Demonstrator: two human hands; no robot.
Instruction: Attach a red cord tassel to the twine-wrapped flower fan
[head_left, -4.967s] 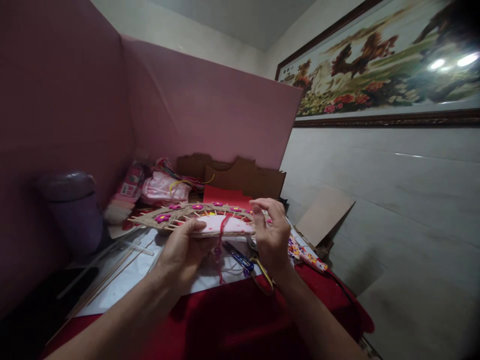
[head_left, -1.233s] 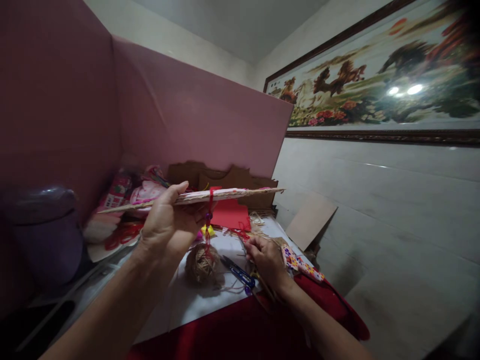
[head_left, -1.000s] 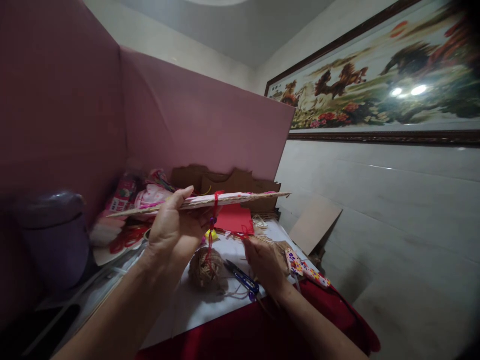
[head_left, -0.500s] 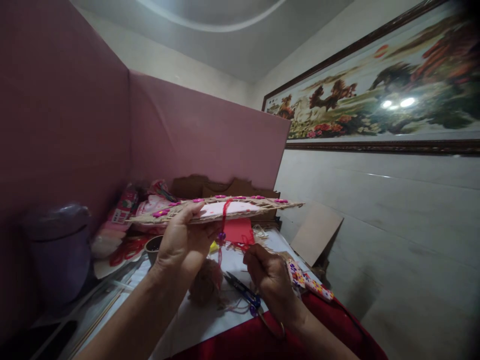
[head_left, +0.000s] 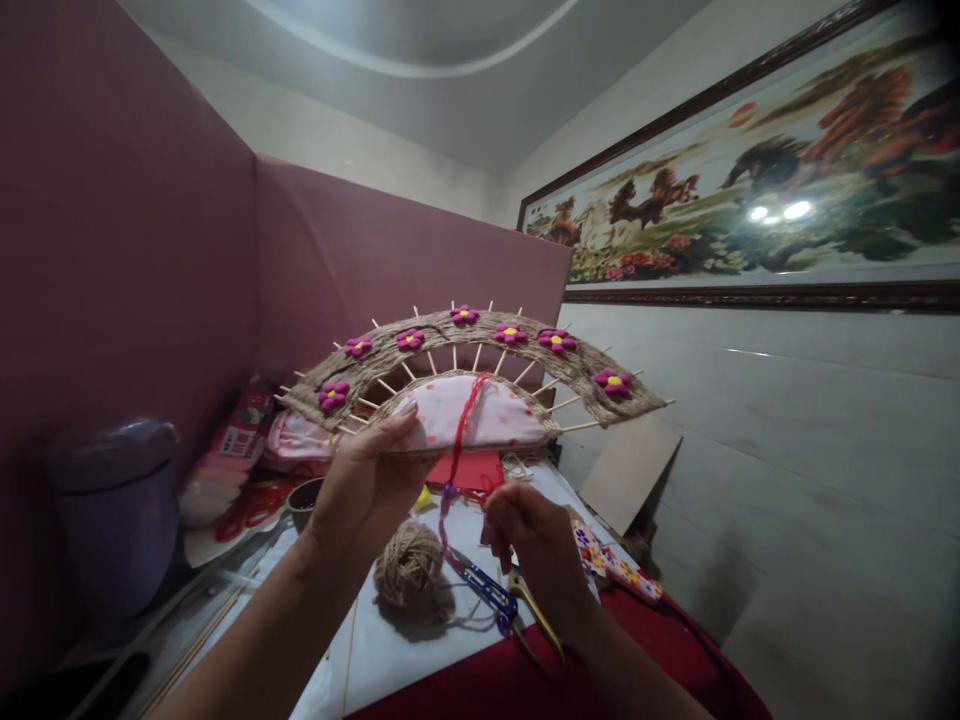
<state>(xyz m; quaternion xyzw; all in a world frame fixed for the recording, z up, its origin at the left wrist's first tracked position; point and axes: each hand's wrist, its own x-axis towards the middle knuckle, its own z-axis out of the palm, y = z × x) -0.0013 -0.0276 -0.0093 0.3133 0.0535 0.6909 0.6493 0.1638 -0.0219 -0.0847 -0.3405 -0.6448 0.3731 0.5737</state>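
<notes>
My left hand point(head_left: 367, 490) grips the lower edge of a fan-shaped craft piece point(head_left: 592, 385), thumb in front. Twine is woven across thin sticks into an arch set with pink felt-like flowers point(head_left: 464, 315). At its base is a half-round of white cloth point(head_left: 506, 412) with red spots. Red yarn point(head_left: 466, 420) hangs over the cloth, with a purple bead point(head_left: 448, 491) on it. My right hand point(head_left: 536, 540) is closed in a pinch at red yarn loops, below the fan. Blue-handled snips point(head_left: 484, 588) and a gold-coloured curved handle point(head_left: 534, 605) lie beneath it.
A ball of twine point(head_left: 409, 565) sits on the white table covering point(head_left: 390, 650), behind a dark red cloth point(head_left: 465, 680). A dark cup point(head_left: 304, 497) and a lidded purple bin point(head_left: 116, 520) stand left. Red paper point(head_left: 469, 470) lies behind; flower-patterned material point(head_left: 619, 568) is right.
My left hand has tilted the fan from nearly edge-on to upright, so its flowered face shows. My right hand stays pinched in about the same place.
</notes>
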